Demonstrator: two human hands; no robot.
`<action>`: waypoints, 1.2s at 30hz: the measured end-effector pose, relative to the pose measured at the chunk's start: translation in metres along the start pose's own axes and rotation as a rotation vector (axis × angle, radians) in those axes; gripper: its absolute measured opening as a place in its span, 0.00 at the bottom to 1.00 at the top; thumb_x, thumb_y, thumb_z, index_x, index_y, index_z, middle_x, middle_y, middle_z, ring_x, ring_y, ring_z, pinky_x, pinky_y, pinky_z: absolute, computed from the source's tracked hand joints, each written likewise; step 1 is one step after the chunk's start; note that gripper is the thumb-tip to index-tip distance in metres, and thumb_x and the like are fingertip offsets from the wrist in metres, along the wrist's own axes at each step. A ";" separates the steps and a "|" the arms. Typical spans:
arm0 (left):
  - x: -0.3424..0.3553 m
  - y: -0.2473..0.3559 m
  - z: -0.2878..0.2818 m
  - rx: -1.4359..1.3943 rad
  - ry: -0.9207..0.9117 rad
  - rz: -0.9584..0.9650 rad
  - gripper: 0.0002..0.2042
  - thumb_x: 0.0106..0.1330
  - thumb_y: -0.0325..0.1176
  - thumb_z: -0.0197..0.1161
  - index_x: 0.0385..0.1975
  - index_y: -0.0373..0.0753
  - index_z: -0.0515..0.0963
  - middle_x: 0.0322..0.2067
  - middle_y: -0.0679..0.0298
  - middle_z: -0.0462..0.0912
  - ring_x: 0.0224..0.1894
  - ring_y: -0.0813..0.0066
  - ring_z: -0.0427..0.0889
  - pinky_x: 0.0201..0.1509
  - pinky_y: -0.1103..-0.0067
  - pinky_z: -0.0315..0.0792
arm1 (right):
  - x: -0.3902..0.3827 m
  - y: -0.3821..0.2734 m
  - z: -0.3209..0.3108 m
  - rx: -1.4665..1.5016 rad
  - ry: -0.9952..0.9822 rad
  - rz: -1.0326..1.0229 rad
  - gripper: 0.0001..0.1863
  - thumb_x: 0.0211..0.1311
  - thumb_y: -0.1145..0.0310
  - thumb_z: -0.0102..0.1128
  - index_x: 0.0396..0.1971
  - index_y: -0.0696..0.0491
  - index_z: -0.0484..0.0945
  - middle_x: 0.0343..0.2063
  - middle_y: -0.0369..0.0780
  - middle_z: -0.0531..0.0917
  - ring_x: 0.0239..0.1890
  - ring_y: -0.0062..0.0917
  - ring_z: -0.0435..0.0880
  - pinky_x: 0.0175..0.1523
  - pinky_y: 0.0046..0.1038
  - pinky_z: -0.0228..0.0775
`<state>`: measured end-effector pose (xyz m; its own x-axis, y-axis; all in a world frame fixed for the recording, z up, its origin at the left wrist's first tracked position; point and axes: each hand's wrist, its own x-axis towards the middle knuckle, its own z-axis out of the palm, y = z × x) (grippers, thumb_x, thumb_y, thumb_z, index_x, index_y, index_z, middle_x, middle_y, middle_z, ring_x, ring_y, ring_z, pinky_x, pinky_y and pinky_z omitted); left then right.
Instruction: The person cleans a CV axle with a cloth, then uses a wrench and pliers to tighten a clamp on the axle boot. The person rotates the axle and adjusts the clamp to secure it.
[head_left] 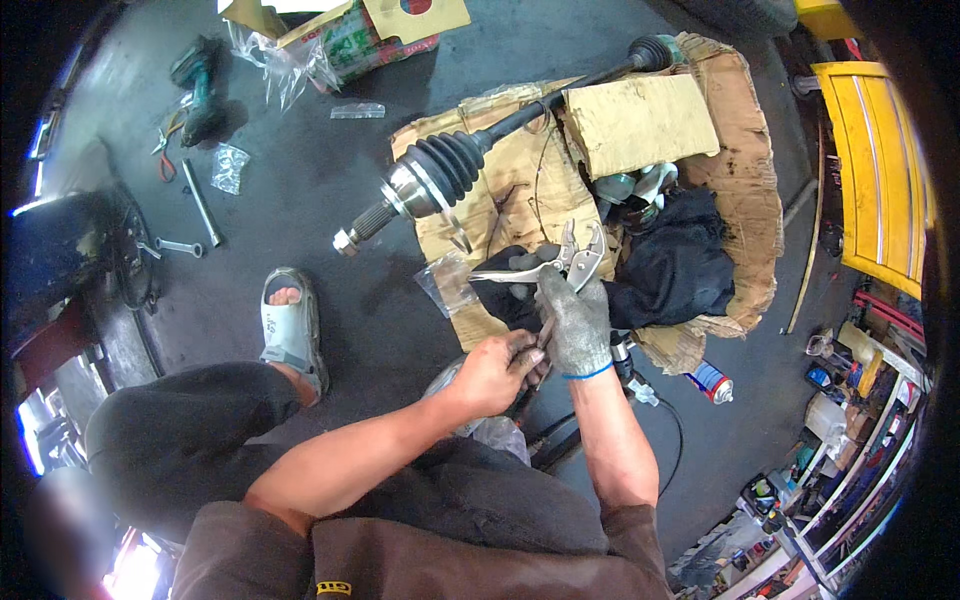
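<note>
My right hand (580, 325), in a grey knit glove with a blue cuff edge, is closed around metal locking pliers (588, 262). Their jaws point up and away, and one handle reaches out to the left. Just left of that glove, my bare left hand (492, 375) has its fingers pinched together; what they hold, if anything, is too dark and small to make out. Beyond both hands a drive axle (450, 165) with a black ribbed boot lies on flattened cardboard (750, 200). A metal band (455, 222) hangs loose near the boot's end.
Black cloth (680, 260) and a cardboard box (640, 122) lie on the sheet. A spray can (710, 383) lies right of my hand. To the left are a cordless tool (203, 95), pliers (168, 145), a metal bar (201, 203) and a wrench (180, 246).
</note>
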<state>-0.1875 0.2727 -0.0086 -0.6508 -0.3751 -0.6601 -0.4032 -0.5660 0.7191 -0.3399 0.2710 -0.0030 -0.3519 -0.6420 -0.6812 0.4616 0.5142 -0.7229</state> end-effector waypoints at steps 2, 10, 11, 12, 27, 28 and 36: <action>-0.001 0.002 -0.006 0.176 0.081 0.044 0.12 0.74 0.35 0.67 0.43 0.31 0.78 0.29 0.60 0.86 0.26 0.75 0.85 0.31 0.73 0.80 | -0.003 -0.001 0.004 0.075 -0.052 -0.067 0.13 0.74 0.73 0.59 0.54 0.59 0.78 0.46 0.44 0.88 0.43 0.25 0.87 0.48 0.25 0.81; 0.014 -0.006 0.018 0.191 0.456 0.173 0.19 0.57 0.34 0.77 0.44 0.31 0.79 0.38 0.46 0.90 0.38 0.63 0.91 0.47 0.66 0.82 | -0.006 0.001 0.020 -0.469 -0.036 -0.403 0.13 0.72 0.70 0.58 0.52 0.59 0.81 0.41 0.44 0.89 0.41 0.33 0.89 0.48 0.35 0.79; 0.011 -0.006 0.020 0.219 0.479 0.138 0.20 0.57 0.34 0.77 0.45 0.31 0.79 0.41 0.45 0.90 0.41 0.62 0.91 0.49 0.66 0.81 | -0.003 0.000 0.019 -0.572 -0.042 -0.445 0.14 0.71 0.70 0.59 0.52 0.58 0.81 0.40 0.46 0.89 0.41 0.37 0.89 0.49 0.36 0.79; 0.006 -0.007 0.021 0.354 0.471 0.151 0.21 0.58 0.36 0.77 0.45 0.32 0.77 0.37 0.49 0.88 0.43 0.62 0.91 0.46 0.66 0.81 | 0.001 -0.003 0.016 -0.631 -0.080 -0.517 0.16 0.69 0.70 0.59 0.53 0.58 0.80 0.40 0.53 0.87 0.44 0.49 0.88 0.50 0.43 0.78; 0.038 0.012 -0.066 0.019 0.685 0.309 0.10 0.78 0.31 0.63 0.47 0.30 0.81 0.38 0.62 0.86 0.40 0.79 0.80 0.47 0.78 0.76 | 0.070 -0.005 0.016 -1.103 -0.395 -0.753 0.14 0.61 0.78 0.61 0.47 0.59 0.80 0.40 0.56 0.84 0.44 0.56 0.85 0.49 0.49 0.78; 0.038 0.014 -0.064 0.014 0.701 0.296 0.09 0.79 0.31 0.62 0.45 0.30 0.81 0.36 0.65 0.85 0.39 0.82 0.80 0.46 0.80 0.75 | 0.070 -0.006 0.015 -1.084 -0.403 -0.762 0.14 0.60 0.78 0.60 0.47 0.59 0.80 0.40 0.56 0.84 0.44 0.56 0.85 0.49 0.49 0.78; 0.038 0.021 -0.067 -0.043 0.642 0.307 0.08 0.79 0.30 0.61 0.42 0.30 0.81 0.34 0.65 0.84 0.37 0.80 0.79 0.44 0.79 0.76 | 0.065 -0.011 0.014 -1.071 -0.478 -0.743 0.15 0.60 0.79 0.59 0.48 0.58 0.80 0.40 0.56 0.84 0.45 0.56 0.84 0.48 0.49 0.79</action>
<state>-0.1774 0.1974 -0.0329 -0.2182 -0.8729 -0.4363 -0.2283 -0.3890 0.8925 -0.3562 0.2155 -0.0371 0.1733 -0.9727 -0.1545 -0.6282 0.0116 -0.7779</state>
